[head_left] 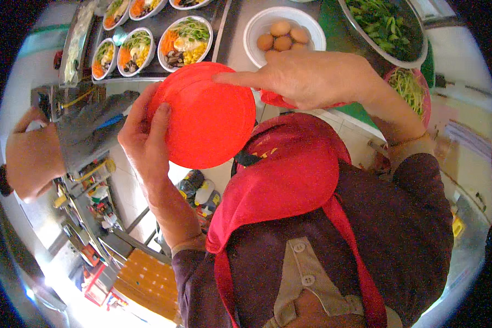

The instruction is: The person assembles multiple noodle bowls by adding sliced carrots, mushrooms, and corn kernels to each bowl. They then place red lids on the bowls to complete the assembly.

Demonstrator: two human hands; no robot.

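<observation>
My left hand [146,134] grips the left edge of a round red lid [210,117], fingers spread over its face. My right hand [306,76] reaches across from the right, its index finger lying on the lid's upper rim and its palm over a second red piece [273,100] below it. Beyond the lid, a white bowl with brown eggs [283,35] sits on the counter. Several white bowls filled with vegetables, corn and mushrooms [185,41] stand on a dark tray [158,71] at the upper left.
A large metal bowl of green leaves [385,24] and a pink basket of sprouts [413,87] lie at the upper right. Another person's hand [30,156] appears at the left beside a steel shelf. I wear a red apron [290,175].
</observation>
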